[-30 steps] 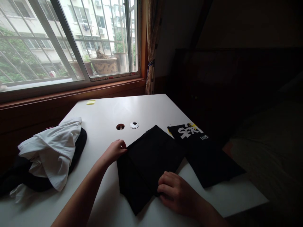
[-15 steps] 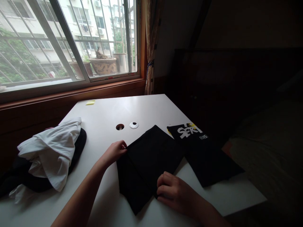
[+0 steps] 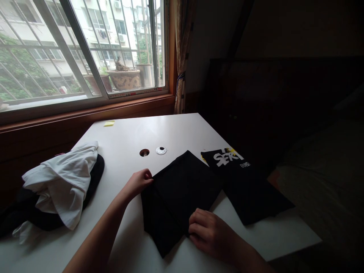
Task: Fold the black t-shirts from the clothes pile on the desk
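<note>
A black garment (image 3: pixel 182 189), partly folded over itself, lies on the white table in front of me; its exact kind does not show. My left hand (image 3: pixel 140 180) pinches its upper left edge, fingers closed on the cloth. At its lower right edge my right hand (image 3: pixel 206 229) has curled fingers gripping the fabric. A fold line runs across the garment between the hands. To the right lies a second black garment (image 3: pixel 253 193) with white lettering and yellow marks, laid flat and touching or overlapping the first one's right corner.
A rumpled white garment (image 3: pixel 64 178) rests on black cloth (image 3: pixel 96 170) at the table's left. The white table (image 3: pixel 176 131) has a round hole (image 3: pixel 144 152), a loose round grommet cover (image 3: pixel 161 150) and a yellow paper note (image 3: pixel 109 123). A barred window (image 3: pixel 85 49) and curtain (image 3: pixel 181 57) stand behind.
The folded part of the black garment has shifted slightly between my hands, and its fold line looks less sharp. Both hands keep their hold nearly in place.
</note>
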A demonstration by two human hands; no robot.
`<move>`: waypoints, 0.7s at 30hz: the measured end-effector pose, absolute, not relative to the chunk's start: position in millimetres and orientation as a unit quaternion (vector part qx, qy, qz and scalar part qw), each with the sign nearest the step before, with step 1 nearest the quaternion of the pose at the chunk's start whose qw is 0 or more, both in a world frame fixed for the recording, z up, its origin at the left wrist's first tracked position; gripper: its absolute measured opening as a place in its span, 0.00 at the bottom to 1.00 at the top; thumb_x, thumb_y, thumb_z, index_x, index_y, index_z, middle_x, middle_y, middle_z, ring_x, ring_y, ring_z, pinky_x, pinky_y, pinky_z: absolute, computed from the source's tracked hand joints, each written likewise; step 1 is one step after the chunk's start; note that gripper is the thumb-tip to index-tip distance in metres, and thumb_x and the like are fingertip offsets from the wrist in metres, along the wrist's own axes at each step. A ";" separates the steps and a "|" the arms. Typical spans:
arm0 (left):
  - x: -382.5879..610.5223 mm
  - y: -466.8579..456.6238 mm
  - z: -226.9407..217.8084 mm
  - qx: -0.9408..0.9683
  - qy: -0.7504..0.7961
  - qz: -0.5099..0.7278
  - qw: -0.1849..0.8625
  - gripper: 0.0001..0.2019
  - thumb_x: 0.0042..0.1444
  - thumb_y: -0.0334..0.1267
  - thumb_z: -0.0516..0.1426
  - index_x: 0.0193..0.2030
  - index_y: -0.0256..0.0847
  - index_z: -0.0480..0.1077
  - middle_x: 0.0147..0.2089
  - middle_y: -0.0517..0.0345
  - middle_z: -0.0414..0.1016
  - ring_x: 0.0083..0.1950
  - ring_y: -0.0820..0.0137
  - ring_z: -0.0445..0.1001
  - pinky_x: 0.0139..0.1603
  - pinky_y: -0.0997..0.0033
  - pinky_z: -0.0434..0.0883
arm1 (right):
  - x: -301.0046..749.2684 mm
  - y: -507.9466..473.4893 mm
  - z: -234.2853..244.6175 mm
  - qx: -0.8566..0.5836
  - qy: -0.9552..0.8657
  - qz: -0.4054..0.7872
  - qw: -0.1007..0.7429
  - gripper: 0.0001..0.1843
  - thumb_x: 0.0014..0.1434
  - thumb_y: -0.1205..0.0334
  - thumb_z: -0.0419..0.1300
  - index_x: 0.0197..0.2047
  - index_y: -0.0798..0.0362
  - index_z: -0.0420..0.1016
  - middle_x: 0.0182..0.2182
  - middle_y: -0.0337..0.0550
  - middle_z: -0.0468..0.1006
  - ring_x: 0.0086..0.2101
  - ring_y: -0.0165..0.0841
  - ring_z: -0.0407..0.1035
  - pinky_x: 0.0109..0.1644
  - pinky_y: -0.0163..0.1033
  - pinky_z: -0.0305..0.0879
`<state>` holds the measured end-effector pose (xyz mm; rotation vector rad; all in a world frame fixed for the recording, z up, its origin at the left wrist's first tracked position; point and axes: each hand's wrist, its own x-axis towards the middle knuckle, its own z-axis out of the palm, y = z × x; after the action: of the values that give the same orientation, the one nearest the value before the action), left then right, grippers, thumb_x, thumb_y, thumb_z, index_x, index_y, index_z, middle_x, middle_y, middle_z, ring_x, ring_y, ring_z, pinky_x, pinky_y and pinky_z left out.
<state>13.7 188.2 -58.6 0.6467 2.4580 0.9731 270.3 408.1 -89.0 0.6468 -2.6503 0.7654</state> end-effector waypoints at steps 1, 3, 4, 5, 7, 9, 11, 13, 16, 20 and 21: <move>13.5 187.8 -59.4 0.229 0.881 0.358 0.209 0.11 0.51 0.46 0.61 0.36 0.43 0.73 0.37 0.53 0.79 0.39 0.59 0.76 0.35 0.67 0.68 | 270.5 407.6 -87.3 0.226 -0.921 0.271 0.166 0.08 0.57 0.74 0.62 0.37 0.52 0.72 0.36 0.42 0.76 0.36 0.34 0.68 0.42 0.41 0.68; 12.6 186.5 -60.0 0.224 0.873 0.378 0.210 0.11 0.51 0.46 0.61 0.36 0.42 0.73 0.37 0.54 0.78 0.39 0.60 0.76 0.35 0.67 0.68 | 271.3 406.5 -82.4 0.227 -0.915 0.277 0.188 0.09 0.57 0.75 0.61 0.38 0.52 0.72 0.36 0.42 0.76 0.36 0.33 0.68 0.42 0.42 0.67; 12.1 185.6 -59.6 0.222 0.869 0.390 0.210 0.11 0.51 0.46 0.61 0.37 0.42 0.72 0.37 0.54 0.78 0.39 0.61 0.75 0.35 0.67 0.68 | 271.9 405.9 -79.6 0.228 -0.912 0.278 0.197 0.09 0.57 0.75 0.61 0.39 0.52 0.72 0.36 0.42 0.76 0.36 0.33 0.68 0.42 0.42 0.67; 11.4 184.7 -58.7 0.221 0.864 0.401 0.210 0.11 0.51 0.46 0.62 0.37 0.42 0.72 0.36 0.55 0.77 0.38 0.62 0.75 0.35 0.67 0.68 | 272.5 405.0 -76.9 0.229 -0.910 0.279 0.206 0.10 0.57 0.75 0.61 0.39 0.52 0.72 0.36 0.42 0.76 0.36 0.33 0.68 0.42 0.42 0.67; 10.2 183.3 -55.6 0.222 0.852 0.425 0.212 0.11 0.51 0.46 0.61 0.37 0.42 0.71 0.35 0.57 0.76 0.36 0.63 0.74 0.35 0.68 0.67 | 273.5 402.7 -72.0 0.230 -0.906 0.279 0.219 0.10 0.58 0.75 0.62 0.41 0.52 0.72 0.36 0.42 0.77 0.36 0.33 0.68 0.42 0.42 0.67; 9.4 182.6 -51.5 0.225 0.840 0.446 0.213 0.11 0.52 0.46 0.61 0.38 0.42 0.71 0.34 0.59 0.76 0.35 0.65 0.73 0.35 0.69 0.67 | 273.8 399.6 -68.3 0.232 -0.901 0.280 0.234 0.10 0.58 0.75 0.62 0.41 0.52 0.72 0.37 0.42 0.77 0.36 0.33 0.68 0.42 0.42 0.67; 9.3 182.3 -47.2 0.225 0.826 0.471 0.214 0.11 0.52 0.46 0.60 0.38 0.42 0.70 0.34 0.59 0.75 0.35 0.67 0.72 0.35 0.69 0.67 | 272.9 396.1 -65.5 0.232 -0.898 0.283 0.246 0.10 0.58 0.75 0.62 0.42 0.52 0.73 0.37 0.42 0.78 0.36 0.33 0.69 0.42 0.42 0.67; 9.8 181.7 -43.1 0.218 0.808 0.502 0.217 0.11 0.51 0.45 0.61 0.37 0.42 0.69 0.33 0.60 0.74 0.35 0.67 0.71 0.35 0.69 0.67 | 271.1 392.4 -62.6 0.233 -0.893 0.285 0.259 0.11 0.58 0.75 0.62 0.42 0.53 0.73 0.37 0.42 0.78 0.36 0.33 0.69 0.42 0.42 0.67; 10.8 178.3 -36.2 0.202 0.789 0.535 0.224 0.12 0.49 0.43 0.64 0.37 0.41 0.69 0.32 0.61 0.72 0.34 0.68 0.70 0.36 0.69 0.66 | 268.2 386.4 -56.6 0.238 -0.888 0.284 0.273 0.10 0.58 0.74 0.62 0.42 0.53 0.73 0.36 0.41 0.78 0.36 0.33 0.69 0.42 0.42 0.68; 11.3 168.9 -24.4 0.203 0.779 0.553 0.214 0.13 0.50 0.44 0.65 0.37 0.42 0.68 0.33 0.61 0.71 0.35 0.67 0.69 0.37 0.68 0.67 | 264.2 375.8 -45.6 0.250 -0.881 0.276 0.291 0.08 0.58 0.73 0.62 0.41 0.53 0.73 0.35 0.41 0.79 0.35 0.32 0.70 0.42 0.41 0.68; 11.5 165.9 -21.5 0.207 0.778 0.555 0.208 0.13 0.51 0.45 0.65 0.37 0.42 0.68 0.33 0.61 0.70 0.35 0.67 0.69 0.37 0.68 0.67 | 263.1 372.5 -42.6 0.257 -0.878 0.275 0.295 0.08 0.58 0.72 0.62 0.41 0.53 0.73 0.35 0.41 0.79 0.34 0.32 0.70 0.42 0.41 0.68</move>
<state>11.5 165.9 -21.5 0.5769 2.1656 1.5456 263.1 372.5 -42.6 0.6839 -2.3376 0.7310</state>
